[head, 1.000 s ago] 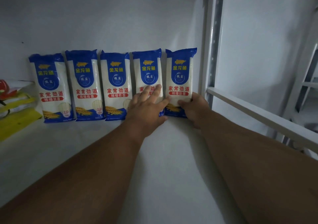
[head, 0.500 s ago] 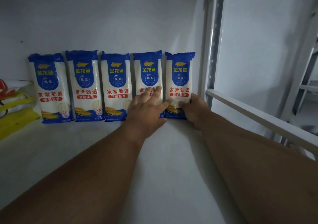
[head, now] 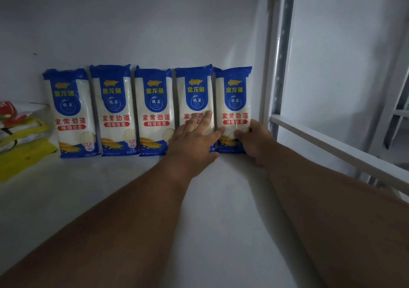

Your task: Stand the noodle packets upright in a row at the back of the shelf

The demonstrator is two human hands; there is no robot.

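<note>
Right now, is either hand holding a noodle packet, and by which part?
The right hand grips the rightmost blue-and-white plastic noodle packet at its lower right edge. The left hand only presses flat fingers on its neighbour.

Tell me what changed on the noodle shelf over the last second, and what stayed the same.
The rightmost packet was nudged left, so its top now sits close against the fourth packet. Nothing was picked up or released. The left hand stays flat on the fourth packet, the right hand stays at the rightmost packet's lower right corner, and the other three packets stand as before.
</note>
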